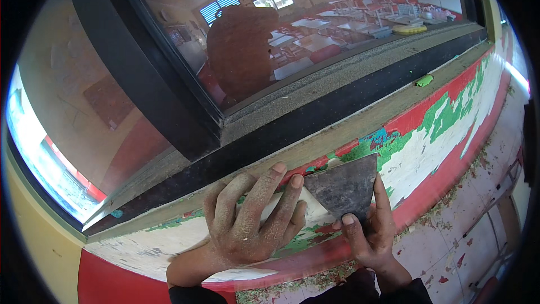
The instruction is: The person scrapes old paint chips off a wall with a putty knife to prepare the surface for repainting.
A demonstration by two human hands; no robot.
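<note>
My right hand grips a scraper with a wide, dark, worn metal blade. Its thumb presses on the narrow lower part of the blade, and a finger lies along the right edge; the handle is hidden in the hand. The blade's broad edge faces the upper rim of a low wall, whose red, green and white paint is peeling. Coated in pale dust, my left hand rests with fingers apart at the wall's top, its fingertips close to the blade's left corner. Whether they touch the blade, I cannot tell.
Above the wall runs a dark window frame with glass that shows stacked furniture and a head-shaped reflection. A green paint flake lies on the ledge, and a yellow object near the glass. Paint chips litter the tiled floor below.
</note>
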